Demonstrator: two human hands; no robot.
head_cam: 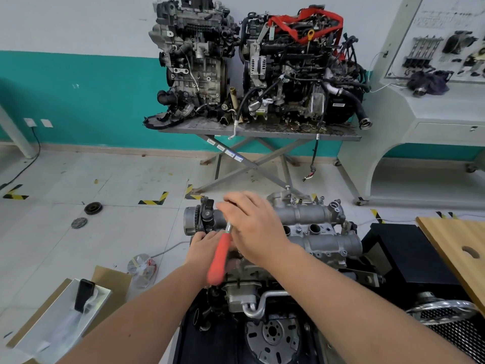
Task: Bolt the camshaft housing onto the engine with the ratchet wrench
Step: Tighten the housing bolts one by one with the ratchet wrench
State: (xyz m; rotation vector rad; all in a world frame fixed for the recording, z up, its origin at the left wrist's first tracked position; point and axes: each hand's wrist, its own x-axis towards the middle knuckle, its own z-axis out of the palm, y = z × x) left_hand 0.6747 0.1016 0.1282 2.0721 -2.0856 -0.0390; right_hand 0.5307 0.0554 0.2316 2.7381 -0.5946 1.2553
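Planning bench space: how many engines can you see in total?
3. Two stand side by side on the grey scissor table by the wall: grey engine, wired engine. One engine is under the hands. Others may sit off-frame.

I see both forearms bare, no sleeves, gloves, watch or rings on left hand [203,248] or right hand [253,227].

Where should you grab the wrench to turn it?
Grab the wrench by its fat orange handle, near the low end closest to the person. The metal head is up at the housing under the right hand, so come from below.
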